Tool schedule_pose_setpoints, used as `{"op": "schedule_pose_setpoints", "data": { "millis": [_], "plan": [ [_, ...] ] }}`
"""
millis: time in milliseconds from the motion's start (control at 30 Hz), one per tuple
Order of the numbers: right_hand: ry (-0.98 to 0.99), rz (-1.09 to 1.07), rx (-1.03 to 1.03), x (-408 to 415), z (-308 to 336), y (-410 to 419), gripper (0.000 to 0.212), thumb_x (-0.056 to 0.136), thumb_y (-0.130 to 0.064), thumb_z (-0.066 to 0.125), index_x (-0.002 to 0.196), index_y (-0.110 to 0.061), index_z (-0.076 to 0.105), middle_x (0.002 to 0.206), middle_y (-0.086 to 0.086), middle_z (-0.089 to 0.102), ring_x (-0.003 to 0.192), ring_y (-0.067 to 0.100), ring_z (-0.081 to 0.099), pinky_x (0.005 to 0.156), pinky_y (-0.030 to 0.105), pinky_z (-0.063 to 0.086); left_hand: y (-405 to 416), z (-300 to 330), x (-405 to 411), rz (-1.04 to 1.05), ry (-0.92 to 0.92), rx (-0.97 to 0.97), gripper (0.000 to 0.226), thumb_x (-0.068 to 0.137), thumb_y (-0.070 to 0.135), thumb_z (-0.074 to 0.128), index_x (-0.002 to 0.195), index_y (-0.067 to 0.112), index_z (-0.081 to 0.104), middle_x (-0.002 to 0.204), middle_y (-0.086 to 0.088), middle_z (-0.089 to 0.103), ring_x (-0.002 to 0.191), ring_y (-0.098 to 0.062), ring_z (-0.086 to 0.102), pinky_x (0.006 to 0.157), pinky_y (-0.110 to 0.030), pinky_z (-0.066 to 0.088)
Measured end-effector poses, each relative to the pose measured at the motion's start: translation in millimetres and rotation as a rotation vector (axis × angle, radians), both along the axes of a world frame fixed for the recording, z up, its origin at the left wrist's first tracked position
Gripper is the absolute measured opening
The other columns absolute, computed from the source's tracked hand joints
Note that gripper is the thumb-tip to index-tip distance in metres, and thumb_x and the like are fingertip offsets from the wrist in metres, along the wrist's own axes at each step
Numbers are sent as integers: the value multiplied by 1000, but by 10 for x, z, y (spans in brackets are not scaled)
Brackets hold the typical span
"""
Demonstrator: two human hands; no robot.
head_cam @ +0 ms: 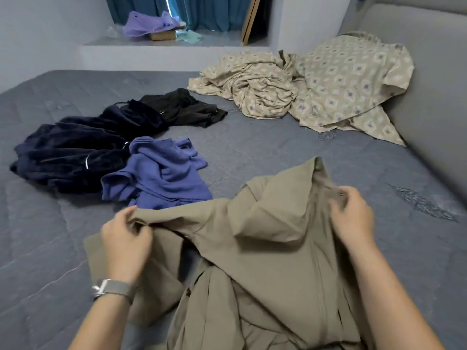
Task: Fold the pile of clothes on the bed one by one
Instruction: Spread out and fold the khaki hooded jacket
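Note:
A khaki hooded garment (252,248) lies rumpled on the grey bed (278,147) right in front of me. My left hand (125,238), with a watch on the wrist, grips its left edge. My right hand (352,215) pinches the fabric near the hood on the right. Both hands lift the cloth slightly off the bed. Behind it to the left lie a crumpled purple-blue top (159,175), a dark navy velvety garment (75,152) and a black garment (184,107).
A beige patterned sheet (316,89) is bunched at the far right against a grey padded headboard (429,84). A white ledge (177,50) beyond the bed carries a purple cloth (149,24), a box and teal curtains behind.

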State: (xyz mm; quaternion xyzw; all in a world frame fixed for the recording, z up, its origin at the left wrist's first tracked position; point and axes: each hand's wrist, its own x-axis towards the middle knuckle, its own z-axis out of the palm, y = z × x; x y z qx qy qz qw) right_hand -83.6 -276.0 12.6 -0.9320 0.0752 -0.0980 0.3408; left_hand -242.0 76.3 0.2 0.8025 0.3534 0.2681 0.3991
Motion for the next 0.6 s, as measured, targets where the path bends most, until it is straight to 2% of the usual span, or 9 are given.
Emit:
{"op": "schedule_pose_setpoints", "data": {
  "millis": [67,100,167,267,367,433,500,533,600],
  "plan": [
    [94,107,-79,-82,-65,162,68,79,-15,68,139,-27,41,136,12,42,127,36,36,102,49,34,-194,-107,43,-175,154,121,56,68,14,67,122,6,57,118,-18,56,117,-30,45,103,-38,35],
    [98,153,-88,-112,-70,235,76,76,-15,69,142,-32,36,139,8,37,130,33,31,104,49,32,-276,-143,61,-260,193,175,61,66,20,68,124,6,55,120,-14,54,117,-28,44,103,-34,33],
    [86,266,-141,-176,-71,370,83,73,-18,68,144,-40,30,146,2,29,135,28,23,109,48,26,-446,-191,68,-390,236,264,65,68,34,66,127,10,54,127,-8,53,121,-24,44,105,-30,29],
    [70,448,-371,-171,-137,480,95,73,-14,63,141,-57,14,157,-3,7,143,25,6,112,51,16,-560,-310,103,-462,233,338,72,72,59,48,128,14,56,135,-4,52,127,-21,45,109,-30,29],
    [182,591,-555,-111,-279,509,88,82,-10,53,141,-60,10,157,-4,-9,141,32,8,110,50,23,-564,-339,145,-486,202,357,67,78,57,53,139,29,45,148,1,38,130,-21,41,107,-33,33],
    [219,658,-664,-2,-368,500,61,89,-15,49,138,-48,32,155,0,6,131,33,26,99,42,38,-511,-356,180,-494,218,356,81,74,48,71,144,44,29,150,0,24,129,-22,43,102,-34,40],
    [297,763,-639,211,-381,515,42,90,-12,47,126,-34,49,138,4,39,121,30,44,88,35,46,-465,-344,235,-458,349,373,98,68,45,78,143,55,17,145,-3,15,118,-26,53,94,-33,47],
    [367,805,-509,339,-320,543,41,90,-8,46,124,-30,52,127,7,52,113,29,54,85,34,48,-429,-349,296,-439,421,415,95,68,43,77,141,57,17,142,-3,16,112,-27,57,90,-34,49],
    [509,769,-45,603,-43,661,44,92,0,38,126,-25,47,108,14,63,79,26,66,63,33,54,-345,-378,458,-438,552,504,65,77,33,66,130,54,35,135,0,30,108,-26,57,85,-34,50]
  ]
}}
